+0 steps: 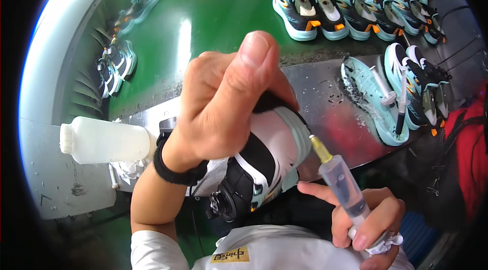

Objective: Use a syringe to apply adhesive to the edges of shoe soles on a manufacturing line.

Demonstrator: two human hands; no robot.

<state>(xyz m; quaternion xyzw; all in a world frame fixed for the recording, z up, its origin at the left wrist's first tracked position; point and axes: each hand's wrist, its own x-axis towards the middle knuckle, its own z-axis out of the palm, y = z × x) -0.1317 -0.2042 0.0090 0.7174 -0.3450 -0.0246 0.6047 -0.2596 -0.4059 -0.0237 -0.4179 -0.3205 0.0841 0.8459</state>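
My left hand (pixel 223 102) grips the sneaker (pixel 264 163) at centre, sole edge turned up. My right hand (pixel 366 219), at 5 o'clock, closes around the syringe (pixel 340 178), whose tip is just beside the sole; I judge gluing barely begun.
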